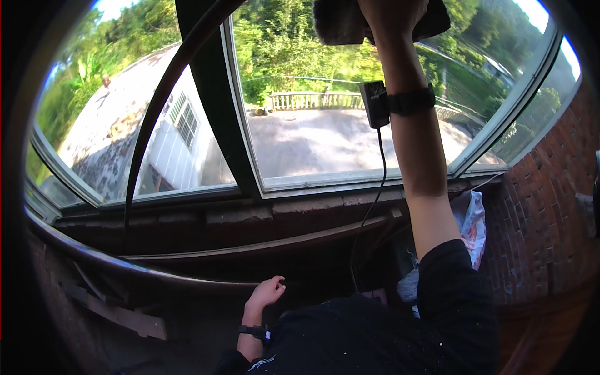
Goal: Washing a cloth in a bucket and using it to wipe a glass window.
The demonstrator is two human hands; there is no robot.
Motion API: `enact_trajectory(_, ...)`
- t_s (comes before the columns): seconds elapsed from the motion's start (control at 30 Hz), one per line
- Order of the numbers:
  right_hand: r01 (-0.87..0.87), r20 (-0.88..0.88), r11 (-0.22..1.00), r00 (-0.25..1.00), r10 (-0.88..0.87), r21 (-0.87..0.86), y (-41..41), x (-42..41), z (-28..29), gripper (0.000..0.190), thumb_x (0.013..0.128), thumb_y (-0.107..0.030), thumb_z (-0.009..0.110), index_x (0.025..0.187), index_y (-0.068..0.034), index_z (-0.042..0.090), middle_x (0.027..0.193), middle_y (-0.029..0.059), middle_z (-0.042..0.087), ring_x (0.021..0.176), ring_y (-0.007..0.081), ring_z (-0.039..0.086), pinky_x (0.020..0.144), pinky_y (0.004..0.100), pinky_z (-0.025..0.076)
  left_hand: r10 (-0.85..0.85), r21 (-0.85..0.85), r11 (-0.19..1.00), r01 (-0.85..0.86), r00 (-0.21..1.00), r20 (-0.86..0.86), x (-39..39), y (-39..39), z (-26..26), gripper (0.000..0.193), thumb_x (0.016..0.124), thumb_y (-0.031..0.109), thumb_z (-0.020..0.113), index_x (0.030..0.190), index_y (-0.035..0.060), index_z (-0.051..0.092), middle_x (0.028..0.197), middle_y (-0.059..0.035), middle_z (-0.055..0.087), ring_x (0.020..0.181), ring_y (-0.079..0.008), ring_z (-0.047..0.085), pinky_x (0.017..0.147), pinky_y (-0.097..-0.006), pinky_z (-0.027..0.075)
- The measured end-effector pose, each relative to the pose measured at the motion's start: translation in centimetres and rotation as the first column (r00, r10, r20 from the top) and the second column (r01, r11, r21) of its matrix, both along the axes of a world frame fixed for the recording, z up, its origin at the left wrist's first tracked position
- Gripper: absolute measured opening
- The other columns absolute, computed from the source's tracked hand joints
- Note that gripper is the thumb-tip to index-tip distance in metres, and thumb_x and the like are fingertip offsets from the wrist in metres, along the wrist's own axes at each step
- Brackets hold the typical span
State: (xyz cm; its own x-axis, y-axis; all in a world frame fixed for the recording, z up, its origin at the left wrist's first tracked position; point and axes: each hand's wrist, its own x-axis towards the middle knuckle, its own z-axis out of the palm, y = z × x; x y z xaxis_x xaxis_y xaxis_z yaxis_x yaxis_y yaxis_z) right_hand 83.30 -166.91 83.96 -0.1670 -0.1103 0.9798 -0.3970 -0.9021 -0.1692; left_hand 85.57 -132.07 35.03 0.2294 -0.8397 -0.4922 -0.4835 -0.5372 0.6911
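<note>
My right hand [393, 16] is raised at the top of the view with a dark cloth [340, 23] in its grasp. The cloth hangs out on both sides of the hand, in front of the window pane [309, 140]; the upper part of the hand is cut off by the picture's rim. Low in the middle, my left hand [267, 291] is at the dark rail [154, 274], fingers bent. Whether those fingers close around the rail is hidden. On my right wrist a strap carries a small black box [375, 104] with a cable [370, 211] hanging down.
A dark curved bar [145, 112] crosses the left window. Between the windows stands a dark post [215, 93]. Below runs a rough sill [309, 205] and a wooden strip [262, 243]. A plastic bag [474, 225] hangs by the brick wall [529, 225]; boards [126, 318] lie lower left.
</note>
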Motion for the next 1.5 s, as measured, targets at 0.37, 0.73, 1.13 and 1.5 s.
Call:
enact_trajectory(0.37, 0.024, -0.492, 0.95, 0.859, 0.14, 0.312, 0.7, -4.0, -38.2, 0.049, 0.062, -0.017, 0.08, 0.103, -0.01, 0.055, 0.091, 0.0143, 0.05, 0.079, 0.0358, 0.058, 0.061, 0.0431, 0.049, -0.041, 0.045, 0.998, 0.042, 0.999, -0.023, -0.3, 1.1, -0.3, 0.04, 0.089, 0.025, 0.057, 0.124, 0.0066, 0.056, 0.099, -0.0122, 0.07, 0.098, -0.031, 0.065, 0.087, -0.0392, 0.05)
enact_trajectory(0.73, -0.099, 0.093, 0.995, 0.991, 0.101, -0.028, -2.5, -0.8, -12.4, 0.057, 0.059, -0.017, 0.083, 0.108, -0.004, 0.057, 0.103, 0.0147, 0.059, 0.1, 0.0347, 0.058, 0.089, 0.041, 0.047, -0.018, 0.022, 1.0, 0.017, 1.0, 0.008, 0.4, 3.1, -0.1, 0.039, 0.089, 0.025, 0.057, 0.123, 0.0048, 0.056, 0.097, -0.0126, 0.07, 0.095, -0.0308, 0.065, 0.084, -0.0404, 0.051)
enact_trajectory(1.13, -0.07, -0.169, 0.942, 0.986, 0.014, -0.328, -1.9, 2.3, -7.7, 0.052, 0.06, -0.027, 0.085, 0.102, -0.012, 0.059, 0.099, 0.0124, 0.058, 0.078, 0.0324, 0.063, 0.06, 0.0404, 0.052, -0.082, 0.037, 0.996, 0.082, 0.997, -0.004, 0.6, 1.1, -0.5, 0.039, 0.088, 0.024, 0.057, 0.123, 0.0063, 0.056, 0.098, -0.0124, 0.069, 0.098, -0.0318, 0.064, 0.086, -0.0413, 0.05)
enact_trajectory(1.5, -0.08, -0.852, 0.997, 0.521, 0.051, 0.011, -3.8, -10.3, -38.7, 0.033, 0.078, -0.009, 0.06, 0.108, -0.022, 0.059, 0.096, 0.0039, 0.053, 0.079, 0.0198, 0.063, 0.055, 0.0304, 0.054, -0.121, 0.035, 0.992, 0.122, 0.992, -0.02, -0.5, -0.9, 0.7, 0.038, 0.088, 0.024, 0.057, 0.122, 0.0062, 0.057, 0.097, -0.0123, 0.07, 0.096, -0.0311, 0.065, 0.084, -0.0402, 0.051)
